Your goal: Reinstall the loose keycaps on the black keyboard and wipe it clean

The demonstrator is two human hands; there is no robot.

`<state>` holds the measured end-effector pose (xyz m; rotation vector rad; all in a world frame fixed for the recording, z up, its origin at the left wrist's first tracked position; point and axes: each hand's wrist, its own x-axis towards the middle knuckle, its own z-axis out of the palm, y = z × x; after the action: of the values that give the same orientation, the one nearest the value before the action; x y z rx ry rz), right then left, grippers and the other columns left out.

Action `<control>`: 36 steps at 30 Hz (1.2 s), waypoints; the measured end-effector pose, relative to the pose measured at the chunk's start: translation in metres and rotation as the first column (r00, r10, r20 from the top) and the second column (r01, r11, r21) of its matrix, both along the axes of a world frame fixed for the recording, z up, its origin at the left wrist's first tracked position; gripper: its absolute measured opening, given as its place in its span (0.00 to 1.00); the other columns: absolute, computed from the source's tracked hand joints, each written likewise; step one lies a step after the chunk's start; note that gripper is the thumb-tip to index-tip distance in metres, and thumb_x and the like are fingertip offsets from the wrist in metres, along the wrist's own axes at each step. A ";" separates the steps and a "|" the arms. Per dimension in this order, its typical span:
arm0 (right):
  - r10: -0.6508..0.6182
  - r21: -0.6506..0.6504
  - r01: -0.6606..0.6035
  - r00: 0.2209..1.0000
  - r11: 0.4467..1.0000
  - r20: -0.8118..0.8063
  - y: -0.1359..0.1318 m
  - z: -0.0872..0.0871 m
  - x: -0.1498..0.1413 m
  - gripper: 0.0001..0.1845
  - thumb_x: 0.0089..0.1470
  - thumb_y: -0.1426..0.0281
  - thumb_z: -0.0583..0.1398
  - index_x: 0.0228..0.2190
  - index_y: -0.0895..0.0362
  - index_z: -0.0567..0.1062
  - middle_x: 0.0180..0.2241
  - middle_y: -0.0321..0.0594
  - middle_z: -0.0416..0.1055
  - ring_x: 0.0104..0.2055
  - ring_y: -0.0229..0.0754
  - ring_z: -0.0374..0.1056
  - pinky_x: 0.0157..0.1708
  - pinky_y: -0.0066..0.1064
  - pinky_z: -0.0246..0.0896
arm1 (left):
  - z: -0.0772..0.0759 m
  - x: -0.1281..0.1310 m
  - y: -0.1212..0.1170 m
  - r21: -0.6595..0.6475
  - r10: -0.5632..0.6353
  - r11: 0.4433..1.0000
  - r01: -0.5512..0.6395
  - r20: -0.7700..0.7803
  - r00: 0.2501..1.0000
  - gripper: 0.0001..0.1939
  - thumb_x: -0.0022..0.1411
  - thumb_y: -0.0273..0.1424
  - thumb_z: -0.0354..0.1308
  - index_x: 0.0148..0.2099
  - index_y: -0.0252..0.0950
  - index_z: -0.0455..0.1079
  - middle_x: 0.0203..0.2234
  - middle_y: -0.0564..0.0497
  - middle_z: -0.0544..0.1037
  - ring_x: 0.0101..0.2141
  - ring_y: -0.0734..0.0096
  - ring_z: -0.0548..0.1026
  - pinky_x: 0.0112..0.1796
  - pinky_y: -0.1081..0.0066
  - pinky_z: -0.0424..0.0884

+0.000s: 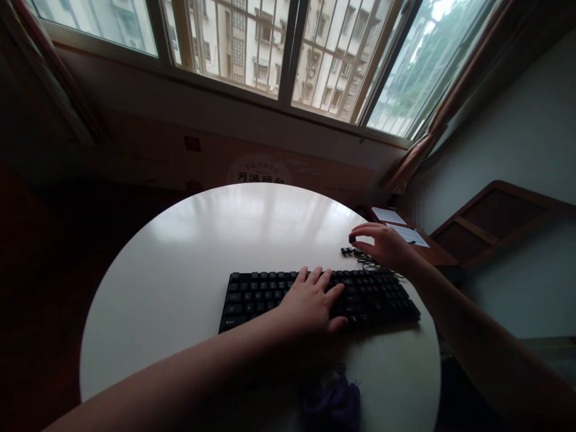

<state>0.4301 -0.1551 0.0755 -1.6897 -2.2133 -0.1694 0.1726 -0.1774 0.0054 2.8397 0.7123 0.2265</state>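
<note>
While your left hand (pixel 309 305) lies spread, ungripping, on the keyboard (pixel 375 298) | your right hand (pixel 380 243) pinches a keycap (pixel 352 239) | loose caps (pixel 345 251) sit just below it

Keyboard (pixel 360 295) on table (pixel 157 288), keycaps (pixel 345 251) behind, cloth (pixel 335 403) before.

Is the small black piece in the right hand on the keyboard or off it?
Off: the right hand pinches the small black piece past the far edge of the keyboard.
</note>
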 end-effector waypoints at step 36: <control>-0.045 -0.424 0.050 0.999 0.904 0.020 -0.122 -0.031 -0.013 0.10 0.56 0.69 0.63 0.38 0.50 0.84 0.37 0.40 0.80 0.39 0.44 0.75 0.38 0.31 0.67 | -0.003 0.004 0.003 0.056 0.024 0.998 -0.024 0.003 1.000 0.37 0.67 0.55 0.49 0.70 0.41 0.59 0.70 0.39 0.57 0.68 0.41 0.54 0.64 0.43 0.46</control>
<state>0.4166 -0.2768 0.0443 -1.9617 -2.3391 0.3200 0.1765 -0.1744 0.0027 2.8850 0.7512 0.2580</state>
